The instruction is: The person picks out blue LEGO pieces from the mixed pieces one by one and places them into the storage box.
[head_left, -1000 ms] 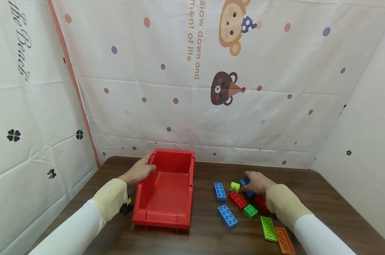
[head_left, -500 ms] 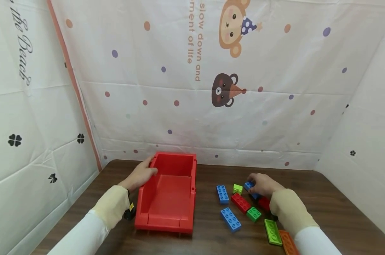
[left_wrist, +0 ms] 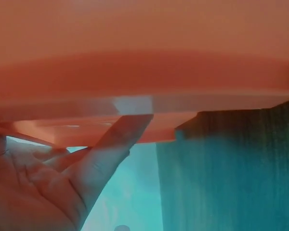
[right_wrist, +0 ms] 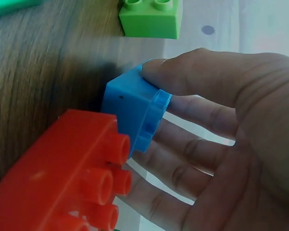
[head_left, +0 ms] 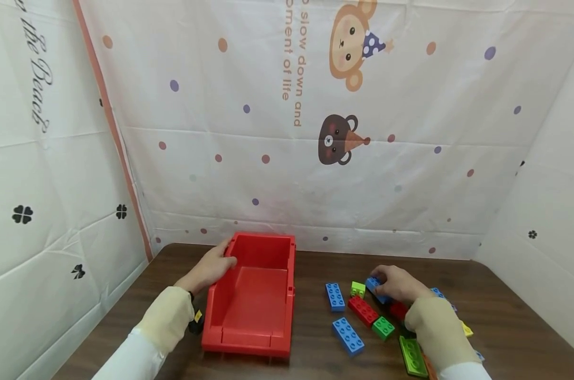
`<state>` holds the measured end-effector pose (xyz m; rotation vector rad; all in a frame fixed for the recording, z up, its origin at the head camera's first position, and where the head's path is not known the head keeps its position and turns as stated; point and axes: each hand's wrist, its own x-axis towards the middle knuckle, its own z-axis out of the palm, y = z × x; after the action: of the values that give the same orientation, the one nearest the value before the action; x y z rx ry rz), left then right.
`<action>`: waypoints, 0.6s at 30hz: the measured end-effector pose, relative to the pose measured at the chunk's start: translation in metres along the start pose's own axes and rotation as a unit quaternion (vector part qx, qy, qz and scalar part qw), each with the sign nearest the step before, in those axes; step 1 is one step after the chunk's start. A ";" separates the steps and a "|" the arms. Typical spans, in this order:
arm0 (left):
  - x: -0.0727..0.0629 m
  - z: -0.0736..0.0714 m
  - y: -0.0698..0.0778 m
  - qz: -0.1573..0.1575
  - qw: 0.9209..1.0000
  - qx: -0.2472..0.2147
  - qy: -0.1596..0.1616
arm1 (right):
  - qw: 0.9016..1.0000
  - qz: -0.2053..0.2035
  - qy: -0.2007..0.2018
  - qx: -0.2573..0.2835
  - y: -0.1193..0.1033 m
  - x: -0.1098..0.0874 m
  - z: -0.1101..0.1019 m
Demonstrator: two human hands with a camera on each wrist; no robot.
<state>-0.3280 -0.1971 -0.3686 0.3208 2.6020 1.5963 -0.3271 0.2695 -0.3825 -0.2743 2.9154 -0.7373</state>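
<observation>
With the thumb inside and the fingers over the outer side, my left hand (head_left: 214, 268) grips the left wall of a red open-front bin (head_left: 256, 303). The left wrist view shows the thumb against the bin's red plastic (left_wrist: 135, 77). To the right, my right hand (head_left: 401, 285) pinches a blue toy brick (right_wrist: 127, 94) between thumb and fingers, low over the table. A studded red brick (right_wrist: 62, 163) lies beside those fingers, and a lime brick (right_wrist: 151, 21) stands beyond the thumb.
Around the right hand lie another red brick (head_left: 363, 310), a green brick (head_left: 383, 328), two blue bricks (head_left: 335, 296) and a flat lime plate (head_left: 412, 356). More pieces, one yellow (head_left: 466, 329), peek out past the right sleeve. A printed cloth (head_left: 249, 174) hangs behind the table.
The whole scene sits lower in the head view. My right forearm has shifted left relative to the bricks, uncovering blue and yellow pieces. The left hand stays on the bin.
</observation>
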 end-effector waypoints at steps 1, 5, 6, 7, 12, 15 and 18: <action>0.000 0.000 0.000 0.000 1.000 0.001 -0.001 | 1.000 -0.002 0.004 0.005 0.000 -0.001 0.000; -0.001 0.000 0.000 -0.002 1.000 0.000 -0.008 | 1.000 -0.007 0.017 0.015 0.004 -0.006 0.001; -0.001 0.001 0.000 -0.001 1.000 -0.001 -0.011 | 1.000 -0.006 0.019 0.013 0.005 -0.008 0.002; -0.001 0.001 0.000 0.001 1.000 0.000 -0.013 | 1.000 -0.006 0.021 0.011 0.007 -0.009 0.002; 0.001 0.001 0.002 0.010 1.000 0.005 -0.012 | 1.000 -0.002 0.029 0.008 0.010 -0.009 0.003; 0.001 0.000 0.002 0.005 1.000 0.009 -0.004 | 0.999 -0.005 0.033 0.011 0.010 -0.007 0.002; 0.001 0.000 0.000 0.002 1.000 0.010 -0.005 | 0.999 -0.008 0.032 0.013 0.012 -0.005 0.002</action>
<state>-0.3289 -0.1971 -0.3679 0.3354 2.6127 1.5676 -0.3232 0.2801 -0.3897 -0.2778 2.9650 -0.7991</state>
